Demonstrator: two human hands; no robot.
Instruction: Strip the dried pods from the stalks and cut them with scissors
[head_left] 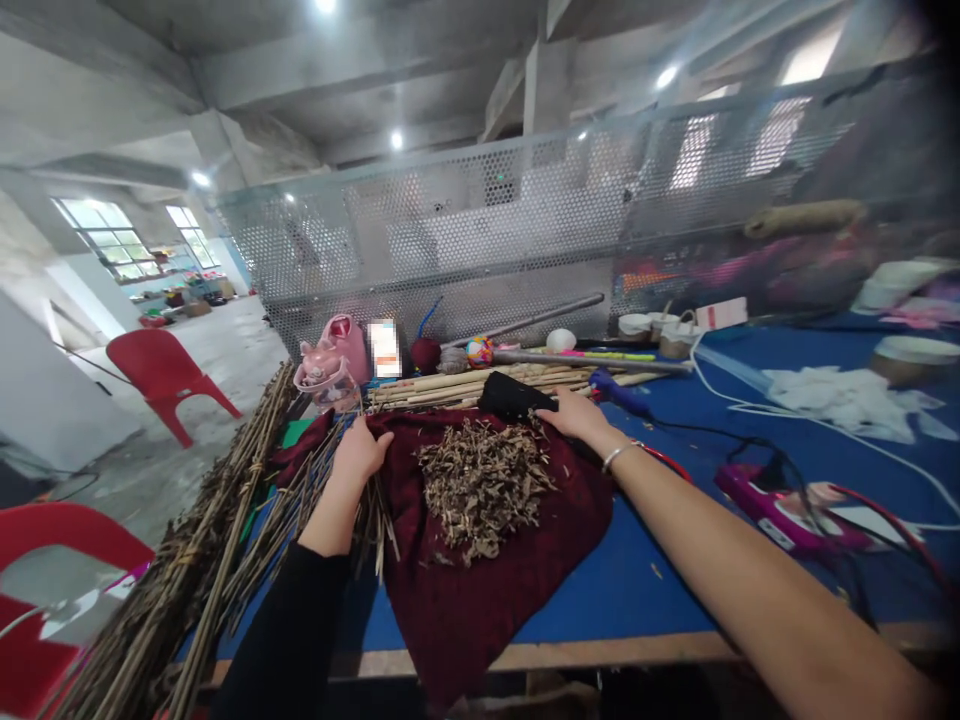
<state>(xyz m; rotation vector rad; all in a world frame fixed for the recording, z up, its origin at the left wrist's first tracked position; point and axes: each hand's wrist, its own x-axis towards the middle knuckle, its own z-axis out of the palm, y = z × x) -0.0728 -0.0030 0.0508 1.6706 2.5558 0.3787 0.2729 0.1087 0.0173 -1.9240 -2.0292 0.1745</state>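
Observation:
A dark red cloth (pixel 555 560) lies spread over the blue table, its front corner hanging past the edge. On it rests a heap of dry, brown, leafy plant bits (pixel 486 485). At the cloth's back left edge, my left hand (pixel 360 450) is closed on the fabric, the thumb pointing right. My right hand (pixel 576 415) reaches to the back right edge of the cloth, fingers bent down on it beside a black fabric piece (pixel 516 397); some fingertips are hidden. Thin dry stalks (pixel 289 520) lie left of the cloth, under and around my left hand.
Long stalk bundles (pixel 199 525) lean along the table's left side. Pale sticks (pixel 442 388) lie behind the cloth, before a perforated metal screen (pixel 465 230). A purple device (pixel 787 510) with cables sits right. Red chairs (pixel 169 370) stand left.

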